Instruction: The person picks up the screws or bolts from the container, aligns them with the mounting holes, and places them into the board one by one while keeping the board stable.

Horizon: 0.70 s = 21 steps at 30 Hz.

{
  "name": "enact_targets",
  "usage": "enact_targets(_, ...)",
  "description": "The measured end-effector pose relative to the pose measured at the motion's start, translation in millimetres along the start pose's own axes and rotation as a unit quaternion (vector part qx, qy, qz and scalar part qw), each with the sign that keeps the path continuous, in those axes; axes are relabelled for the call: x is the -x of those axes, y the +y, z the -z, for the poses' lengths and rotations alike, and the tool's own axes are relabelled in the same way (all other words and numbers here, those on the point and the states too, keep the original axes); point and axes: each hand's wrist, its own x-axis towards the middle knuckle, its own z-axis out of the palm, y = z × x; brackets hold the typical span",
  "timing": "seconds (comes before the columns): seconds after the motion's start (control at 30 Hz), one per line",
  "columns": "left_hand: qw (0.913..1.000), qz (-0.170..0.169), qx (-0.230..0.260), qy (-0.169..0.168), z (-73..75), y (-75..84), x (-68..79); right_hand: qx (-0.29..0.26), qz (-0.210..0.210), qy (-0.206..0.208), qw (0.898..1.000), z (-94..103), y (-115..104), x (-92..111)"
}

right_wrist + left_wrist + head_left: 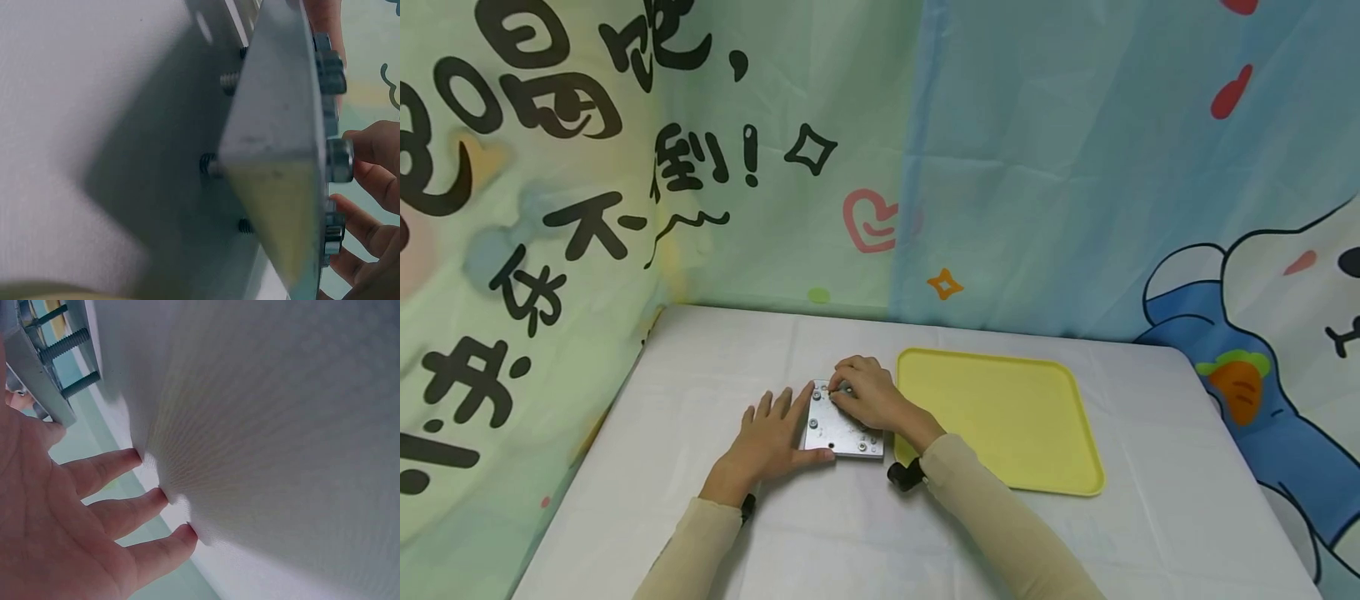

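Note:
A silvery metal plate [835, 435] lies over the white cloth, with several bolts through it. Their threaded ends [65, 345] stick out under the plate, in the left wrist view. My left hand [766, 443] is spread at the plate's left side, index finger and thumb at its edge. Its other fingertips [164, 495] press into the cloth. Over the plate's upper part, my right hand [868, 398] has thumb and fingers bent together at a bolt. In the right wrist view, its fingertips meet a round bolt head [340, 160]. The right hand hides part of the plate.
A shallow yellow tray [1000, 417] lies just right of the plate, partly under the right forearm. The white tablecloth [820, 533] covers the table. Printed curtains [790, 250] hang behind it and along the left side.

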Motion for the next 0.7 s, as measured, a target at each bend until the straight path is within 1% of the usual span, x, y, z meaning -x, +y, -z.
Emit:
enact_targets(0.37, 1.0, -0.004, 0.001, 0.003, -0.8, 0.8, 1.4, -0.007, 0.018, -0.009, 1.0, -2.0, 0.5, -2.0)
enact_targets(0.57, 1.0, -0.004, -0.004, 0.007, -0.3, -0.1, 0.7, -0.005, 0.012, -0.008, 1.0, -3.5, 1.8, -2.4)
enact_targets(0.7, 1.0, -0.001, -0.003, 0.004, 0.0, -1.0, 0.6, -0.014, 0.008, -0.004, 1.0, -4.1, 3.0, -1.7)
